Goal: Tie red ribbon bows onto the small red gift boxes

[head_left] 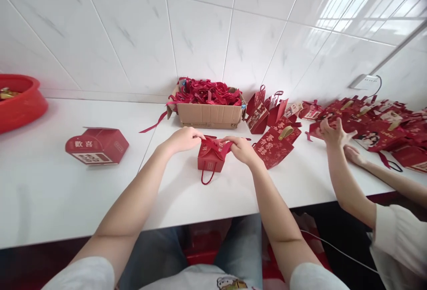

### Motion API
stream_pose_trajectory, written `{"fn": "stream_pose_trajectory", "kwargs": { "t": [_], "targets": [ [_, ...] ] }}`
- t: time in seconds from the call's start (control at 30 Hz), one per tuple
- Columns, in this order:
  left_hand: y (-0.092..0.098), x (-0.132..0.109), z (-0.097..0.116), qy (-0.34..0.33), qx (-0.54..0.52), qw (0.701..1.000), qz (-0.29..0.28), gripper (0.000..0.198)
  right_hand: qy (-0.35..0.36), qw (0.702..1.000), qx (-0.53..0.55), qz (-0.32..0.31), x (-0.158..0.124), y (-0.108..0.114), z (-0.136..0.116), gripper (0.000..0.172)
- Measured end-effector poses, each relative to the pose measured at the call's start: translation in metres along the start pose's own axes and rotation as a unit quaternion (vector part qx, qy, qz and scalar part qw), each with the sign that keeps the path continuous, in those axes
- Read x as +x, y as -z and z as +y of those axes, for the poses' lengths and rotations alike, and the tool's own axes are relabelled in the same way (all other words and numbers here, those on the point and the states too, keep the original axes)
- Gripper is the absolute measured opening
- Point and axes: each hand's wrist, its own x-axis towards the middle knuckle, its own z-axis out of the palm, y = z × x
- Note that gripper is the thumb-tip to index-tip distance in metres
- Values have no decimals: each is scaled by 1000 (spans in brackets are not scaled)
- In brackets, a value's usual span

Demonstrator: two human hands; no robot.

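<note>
A small red gift box [211,164] stands on the white table in front of me, its cord handle hanging down the near side. A red ribbon [219,147] lies across its top, seemingly in a bow or knot. My left hand [186,139] pinches the ribbon at the box's left. From the right, my right hand [242,148] has its fingers closed on the ribbon's other side. The fingertips partly hide the ribbon.
Behind the box sits a cardboard carton [210,115] full of red ribbons. Another red box [97,146] lies to the left, near a red basin [22,103]. Several red gift boxes [273,147] stand at right. A co-worker's hands [335,136] reach among more boxes.
</note>
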Motion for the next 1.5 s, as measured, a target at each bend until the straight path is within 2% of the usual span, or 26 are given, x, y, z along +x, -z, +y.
{"fn": "stream_pose_trajectory", "kwargs": {
  "t": [0.23,0.33,0.4,0.5,0.57,0.67,0.77,0.83,0.87,0.93,0.97,1.0,1.03,1.07,1.1,1.13,1.17,1.2,1.23,1.3,1.37,1.43,1.5],
  "targets": [
    [-1,1,7,-20,-17,999,-22,31,-2,999,30,29,1,-5,2,40],
    [3,-6,8,-38,-38,998,-23,32,-1,997,61,53,-5,-4,6,40],
    [9,-18,4,-41,-78,996,20,32,-5,993,86,86,-18,-2,11,44],
    [12,-48,-10,-10,-211,969,131,20,-22,980,143,136,-50,-4,21,43],
    [4,-71,-20,0,-272,947,172,17,-41,952,259,159,-74,-12,27,32],
    [-18,-98,-31,16,-359,927,111,26,-62,929,343,128,-102,-30,36,25],
    [-40,-106,-39,78,-428,893,119,30,-75,925,354,115,-114,-49,47,26],
    [-49,-103,-47,124,-478,851,176,32,-102,917,355,147,-116,-56,58,37],
    [-51,-99,-52,147,-488,827,238,32,-122,908,358,180,-116,-57,63,47],
    [-51,-91,-59,186,-450,773,407,36,-162,877,348,288,-115,-54,71,59],
    [-50,-87,-60,196,-414,745,485,40,-174,859,327,353,-114,-50,73,59],
    [-48,-83,-58,193,-373,730,540,44,-176,843,295,414,-112,-45,72,55],
    [-47,-79,-54,174,-334,737,562,45,-163,836,256,457,-109,-40,69,49],
    [-45,-75,-48,139,-297,767,552,42,-132,843,221,473,-105,-35,64,44],
    [-45,-70,-40,81,-234,823,511,32,-84,864,193,458,-100,-31,57,38],
    [-44,-64,-32,8,-172,891,420,23,-29,895,167,413,-93,-29,48,32],
    [-45,-58,-23,-53,-128,932,334,19,23,919,138,367,-85,-27,39,28],
    [-45,-51,-15,-84,-98,952,278,20,67,937,114,322,-75,-27,30,27],
    [-47,-44,-9,-103,-83,960,245,23,97,951,86,281,-65,-28,22,29],
    [-52,-31,-2,-108,-67,965,228,26,107,963,38,244,-45,-31,8,33],
    [-58,-22,-2,-97,-63,963,242,27,55,977,27,206,-29,-33,-1,38],
    [-67,-17,-6,-92,-64,958,262,26,-6,991,49,127,-17,-34,-5,36],
    [-78,-16,-11,-101,-67,952,280,24,-34,994,78,74,-11,-35,-6,35]
  ]
}}
